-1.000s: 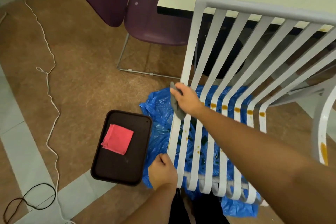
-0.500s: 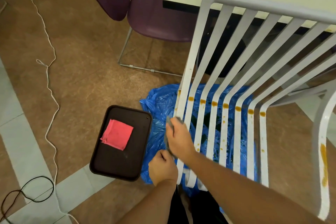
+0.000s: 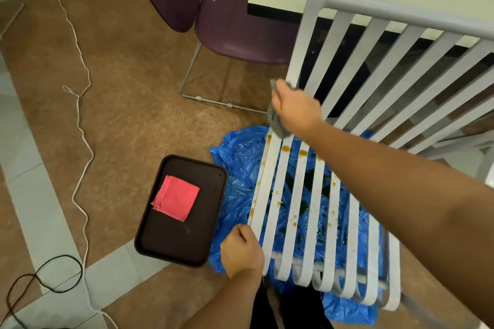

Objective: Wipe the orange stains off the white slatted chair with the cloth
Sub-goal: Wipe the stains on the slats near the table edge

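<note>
Pressing grey cloth (image 3: 276, 121) on chair (image 3: 315, 67) left backrest slat: right hand (image 3: 295, 107) grasps cloth. Left hand (image 3: 242, 251) grips chair seat's left edge slat. Orange stains (image 3: 286, 148) below cloth.

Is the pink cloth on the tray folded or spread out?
Folded: the pink cloth lies square on the tray, layered edges showing at its left corner.

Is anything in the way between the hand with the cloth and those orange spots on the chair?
No, nothing visible. The right hand holds the cloth against the chair on its outer slat, and the nearest orange spots lie bare just below it.
</note>
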